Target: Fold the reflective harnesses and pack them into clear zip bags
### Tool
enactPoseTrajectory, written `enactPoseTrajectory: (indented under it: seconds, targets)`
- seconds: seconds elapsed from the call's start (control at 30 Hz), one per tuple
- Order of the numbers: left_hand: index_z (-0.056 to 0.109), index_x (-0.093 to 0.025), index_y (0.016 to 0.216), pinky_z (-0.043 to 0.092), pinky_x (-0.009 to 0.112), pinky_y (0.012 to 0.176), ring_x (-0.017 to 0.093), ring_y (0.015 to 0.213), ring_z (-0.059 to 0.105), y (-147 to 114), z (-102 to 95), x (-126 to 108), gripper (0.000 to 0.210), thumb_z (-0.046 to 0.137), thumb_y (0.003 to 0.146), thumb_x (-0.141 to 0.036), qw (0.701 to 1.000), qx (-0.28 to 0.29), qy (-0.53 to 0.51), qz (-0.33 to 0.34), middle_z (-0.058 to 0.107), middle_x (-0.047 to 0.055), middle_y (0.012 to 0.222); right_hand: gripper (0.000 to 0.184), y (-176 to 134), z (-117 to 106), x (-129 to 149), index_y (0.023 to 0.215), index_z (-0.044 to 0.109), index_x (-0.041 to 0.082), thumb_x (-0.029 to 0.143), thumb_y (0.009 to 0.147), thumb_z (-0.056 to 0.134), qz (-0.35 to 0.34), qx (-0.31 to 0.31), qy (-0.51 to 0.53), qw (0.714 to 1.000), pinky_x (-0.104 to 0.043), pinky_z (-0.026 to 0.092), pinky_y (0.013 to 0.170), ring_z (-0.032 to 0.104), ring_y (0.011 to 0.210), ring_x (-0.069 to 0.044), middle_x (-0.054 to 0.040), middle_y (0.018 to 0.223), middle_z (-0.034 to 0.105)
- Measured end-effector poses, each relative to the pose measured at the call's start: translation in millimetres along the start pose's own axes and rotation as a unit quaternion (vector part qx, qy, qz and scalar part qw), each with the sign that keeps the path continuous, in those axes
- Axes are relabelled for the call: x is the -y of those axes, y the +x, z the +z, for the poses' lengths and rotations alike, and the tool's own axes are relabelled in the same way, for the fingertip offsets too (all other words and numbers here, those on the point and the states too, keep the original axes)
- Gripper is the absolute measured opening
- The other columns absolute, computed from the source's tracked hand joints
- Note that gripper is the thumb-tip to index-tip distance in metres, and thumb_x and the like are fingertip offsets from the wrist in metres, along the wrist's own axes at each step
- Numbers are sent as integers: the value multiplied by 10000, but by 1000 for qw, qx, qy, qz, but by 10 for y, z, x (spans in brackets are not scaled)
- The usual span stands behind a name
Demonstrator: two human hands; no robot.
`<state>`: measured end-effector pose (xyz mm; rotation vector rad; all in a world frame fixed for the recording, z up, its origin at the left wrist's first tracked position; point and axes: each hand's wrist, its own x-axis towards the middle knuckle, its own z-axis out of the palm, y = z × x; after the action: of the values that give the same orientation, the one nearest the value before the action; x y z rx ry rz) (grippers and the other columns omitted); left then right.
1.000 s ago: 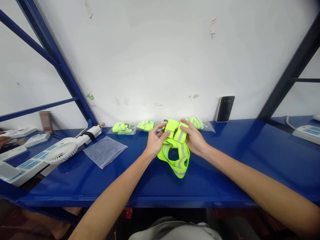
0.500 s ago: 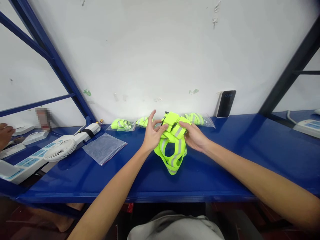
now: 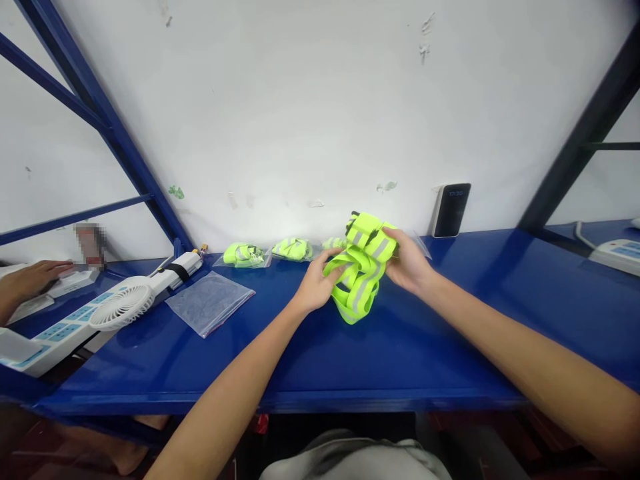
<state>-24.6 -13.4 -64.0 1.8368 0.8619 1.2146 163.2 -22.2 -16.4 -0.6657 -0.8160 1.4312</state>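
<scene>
Over the blue tabletop (image 3: 300, 360), I see yellow straps (image 3: 370, 268) held toward one o'clock. The right hand's (image 3: 407, 260) grip squeezes their rolled top (image 3: 363, 228) at two o'clock; the left hand (image 3: 317, 283) just moved down to nine o'clock, now pinching the loose loops (image 3: 353, 315), so both parts look held.

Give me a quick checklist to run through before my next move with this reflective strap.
1. Right hand gripping the reflective strap at its folded part: ok.
2. Left hand on the loose loops: ok.
3. All loops gathered into the fold: not ok, some hang below it.
4. Loops off the blue table: cannot tell.
5. Flat clear bag free of things on top: ok.
6. That bag's mouth open: cannot tell.
</scene>
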Motion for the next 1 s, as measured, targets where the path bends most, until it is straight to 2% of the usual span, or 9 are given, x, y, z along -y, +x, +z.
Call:
enactPoseTrajectory:
  seconds: [0.07, 0.13, 0.23, 0.33, 0.43, 0.6, 0.77, 0.87, 1.0]
  targets:
    - [497, -248, 1250, 507, 333, 800, 197, 830, 640, -21, 16, -20, 390, 588, 886, -354, 999, 2, -38, -12, 672, 61, 1018, 218, 21, -16, 28, 1028, 659, 181, 258, 870, 531, 19, 9, 16, 1000, -405, 589, 878, 686, 1007, -271, -74, 1010, 749]
    - [479, -260, 1230, 495, 322, 800, 180, 805, 610, -48, 22, -38, 349, 562, 896, -317, 999, -48, 1, 25, 636, 51, 997, 243, 34, -17, 25, 1052, 653, 178, 262, 864, 523, 30, 25, 26, 999, -421, 588, 882, 682, 1011, -279, -79, 1008, 746]
    - [564, -233, 1101, 457, 357, 913, 207, 966, 577, -77, 17, -58, 216, 502, 895, -211, 975, -102, 165, 109, 531, 98, 1169, 238, 35, 4, -11, 1043, 646, 190, 265, 850, 527, 40, 41, 39, 998, -444, 584, 890, 674, 1026, -287, -76, 986, 745]
    - [617, -212, 1052, 419, 407, 1011, 270, 1185, 506, -86, 43, -93, 215, 511, 870, -174, 948, -67, 264, 165, 405, 137, 1335, 204, -2, 43, -34, 1005, 644, 205, 269, 854, 524, 39, 43, 47, 997, -446, 575, 903, 668, 1039, -282, -67, 972, 746]
    - [635, -205, 1078, 361, 435, 1099, 309, 1330, 393, -93, 105, -161, 244, 619, 838, -247, 939, -63, 276, 198, 380, 151, 1385, 212, -69, 89, -29, 1001, 650, 206, 301, 884, 501, 52, 43, 48, 997, -439, 564, 917, 665, 1045, -274, -64, 979, 745]
    - [695, -193, 840, 307, 460, 1146, 303, 1349, 382, -117, 140, -233, 209, 600, 886, -373, 960, -78, 216, 158, 428, 131, 1378, 237, -104, 115, 10, 1009, 664, 193, 314, 887, 502, 58, 31, 49, 997, -447, 548, 936, 664, 1034, -281, -68, 958, 750]
    - [728, -228, 1037, 262, 454, 1177, 294, 1423, 292, -79, 121, -184, 263, 604, 890, -408, 992, -14, 93, 79, 446, 108, 1388, 190, -47, 81, 45, 948, 653, 203, 288, 850, 514, 54, 6, 62, 997, -471, 559, 907, 668, 1003, -299, -64, 900, 750]
    - [747, -223, 851, 279, 451, 1159, 292, 1381, 349, -19, 130, -112, 232, 629, 872, -422, 998, -25, 26, 55, 630, 96, 1129, 189, -55, 95, 39, 950, 649, 210, 295, 841, 520, 67, 8, 60, 996, -478, 562, 892, 669, 995, -305, -62, 879, 748]
    - [692, -201, 654, 313, 462, 1108, 302, 1246, 473, 29, 139, -39, 286, 648, 853, -402, 996, -82, -4, 29, 662, 75, 882, 187, -81, 122, 43, 946, 640, 216, 307, 854, 504, 77, 12, 71, 994, -465, 558, 899, 670, 996, -297, -61, 868, 740]
